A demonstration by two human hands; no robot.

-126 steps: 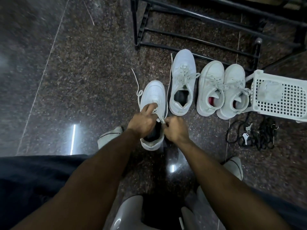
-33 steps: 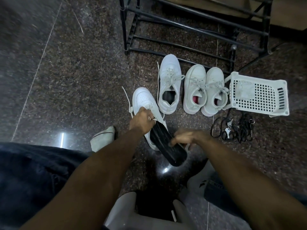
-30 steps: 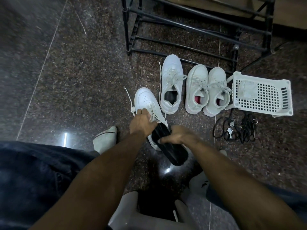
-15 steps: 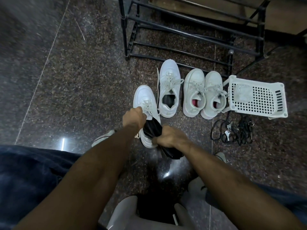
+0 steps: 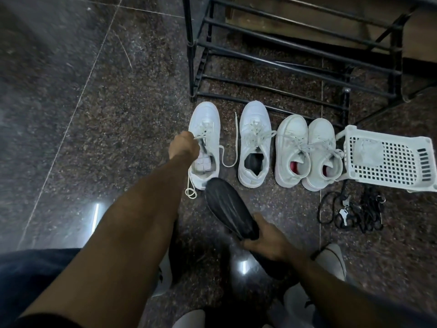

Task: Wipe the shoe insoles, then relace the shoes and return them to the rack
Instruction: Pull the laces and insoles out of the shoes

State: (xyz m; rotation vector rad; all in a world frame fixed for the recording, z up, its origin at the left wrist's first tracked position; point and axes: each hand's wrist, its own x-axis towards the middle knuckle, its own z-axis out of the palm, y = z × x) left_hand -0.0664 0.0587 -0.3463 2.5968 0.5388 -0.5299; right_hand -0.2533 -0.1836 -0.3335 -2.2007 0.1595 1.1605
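Note:
My right hand (image 5: 266,240) grips the heel end of a black insole (image 5: 228,208), which is out of its shoe and hangs just above the floor. My left hand (image 5: 184,147) holds the tongue and laces of the leftmost white sneaker (image 5: 205,129), whose pale inner sole is bare. Beside it stands its mate (image 5: 254,147) with a dark insole inside and a loose lace (image 5: 233,143) trailing between them. Further right a second white pair (image 5: 307,150) stands with red lining inside.
A black metal shoe rack (image 5: 283,58) stands behind the shoes. A white perforated basket (image 5: 390,159) with a grey cloth (image 5: 366,151) in it lies at the right, black laces and keys (image 5: 352,211) in front of it. My knees and socked feet fill the lower frame.
The insole has come fully out of the left sneaker, drawn back toward me in my right hand. The sneaker now stands in line with the others, my left hand still on it.

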